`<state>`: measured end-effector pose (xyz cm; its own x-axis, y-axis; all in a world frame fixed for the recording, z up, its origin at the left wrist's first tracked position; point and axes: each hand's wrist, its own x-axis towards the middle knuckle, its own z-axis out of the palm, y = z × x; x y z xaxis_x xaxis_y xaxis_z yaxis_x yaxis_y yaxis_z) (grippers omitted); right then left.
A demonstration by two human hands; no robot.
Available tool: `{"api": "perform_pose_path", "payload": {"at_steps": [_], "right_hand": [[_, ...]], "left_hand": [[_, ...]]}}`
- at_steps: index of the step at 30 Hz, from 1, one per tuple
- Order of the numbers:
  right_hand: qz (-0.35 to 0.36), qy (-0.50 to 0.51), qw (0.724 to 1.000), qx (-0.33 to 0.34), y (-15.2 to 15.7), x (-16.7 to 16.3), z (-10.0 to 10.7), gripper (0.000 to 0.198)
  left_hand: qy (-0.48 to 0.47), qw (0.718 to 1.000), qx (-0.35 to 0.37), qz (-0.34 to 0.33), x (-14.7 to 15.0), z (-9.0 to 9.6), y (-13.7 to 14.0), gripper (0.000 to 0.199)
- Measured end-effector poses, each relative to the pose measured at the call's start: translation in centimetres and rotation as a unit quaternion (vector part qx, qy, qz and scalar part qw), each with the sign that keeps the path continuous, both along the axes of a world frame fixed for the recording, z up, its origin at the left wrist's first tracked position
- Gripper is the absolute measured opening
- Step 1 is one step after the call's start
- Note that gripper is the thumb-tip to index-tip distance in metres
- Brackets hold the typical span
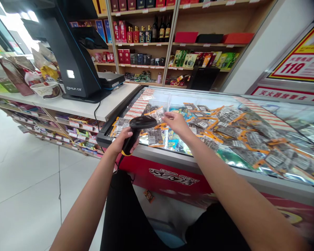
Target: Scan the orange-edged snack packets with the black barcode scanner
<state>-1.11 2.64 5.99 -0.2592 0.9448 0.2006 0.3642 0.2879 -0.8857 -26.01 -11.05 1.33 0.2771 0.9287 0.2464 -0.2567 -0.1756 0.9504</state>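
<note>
Wrapped round the handle of a black barcode scanner with a yellow-trimmed base is my left hand. The scanner's head points right, over the freezer's glass top. My right hand pinches the edge of a small snack packet with a pale printed label, just beyond the scanner's head. Beneath both hands, more orange-edged packets lie on the glass. To the right spreads a large loose pile of similar packets. The scanner partly hides the packets behind it.
The red-fronted chest freezer stands before my knees. On the left, a counter bears a checkout terminal and a paper bowl. Shelves of bottles and boxes line the back. One packet lies on the floor.
</note>
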Motion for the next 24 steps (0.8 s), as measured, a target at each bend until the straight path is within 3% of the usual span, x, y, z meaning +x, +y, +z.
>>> {"api": "perform_pose_path", "payload": {"at_steps": [3,7,10,12,15,17,21,24], "right_hand": [[0.015,-0.122,0.991,0.06,-0.2,-0.6,-0.4,0.019],[0.029,-0.188,0.978,0.087,-0.5,-0.8,-0.5,0.031],[-0.031,-0.265,0.954,0.139,0.2,1.3,0.2,0.039],[-0.101,-0.341,0.92,0.163,1.2,3.9,1.0,0.042],[-0.169,-0.437,0.876,0.109,2.9,7.9,1.8,0.04],[-0.169,-0.472,0.863,0.052,3.9,9.9,2.0,0.034],[-0.127,-0.474,0.871,0.022,4.9,11.7,2.2,0.034],[-0.11,-0.423,0.899,0.025,5.1,12.2,2.3,0.03]], "left_hand": [[-0.001,1.0,-0.009,0.005,0.1,0.2,-0.2,0.062],[-0.006,1.0,-0.022,0.019,0.1,0.1,-0.3,0.056],[-0.011,1.0,-0.017,0.02,0.0,0.0,-0.2,0.057],[-0.01,1.0,-0.01,0.013,-0.1,-0.1,-0.1,0.06],[-0.004,1.0,-0.002,0.009,-0.1,-0.1,-0.1,0.062],[-0.003,1.0,-0.001,0.008,-0.2,-0.1,-0.2,0.061],[-0.006,1.0,-0.001,0.011,-0.1,0.0,-0.2,0.058],[0.009,1.0,-0.006,0.009,0.4,0.1,0.0,0.055]]}}
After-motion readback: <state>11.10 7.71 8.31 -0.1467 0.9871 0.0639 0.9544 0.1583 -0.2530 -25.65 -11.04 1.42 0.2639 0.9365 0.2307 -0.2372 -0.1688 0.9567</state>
